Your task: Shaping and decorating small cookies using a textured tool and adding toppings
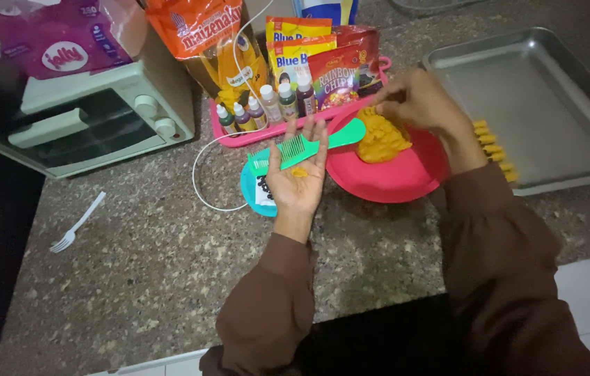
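Two hands work over the speckled counter. Your left hand (pixel 298 177) lies palm up, fingers spread, a small bit of yellow dough (pixel 299 172) on the palm; a green comb (pixel 307 146) sits just beyond its fingertips. To its right, your right hand (pixel 417 101) pinches the yellow dough lump (pixel 380 137) in the pink bowl (pixel 406 177). Pinch off small, even pieces and keep the left palm level. Beyond the right wrist lies a metal tray (pixel 552 104).

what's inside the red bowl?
The red bowl holds a lump of yellow-orange dough. The right hand pinches its top edge, hiding that part. A green comb overlaps the bowl's left rim. Rest of the bowl looks bare.
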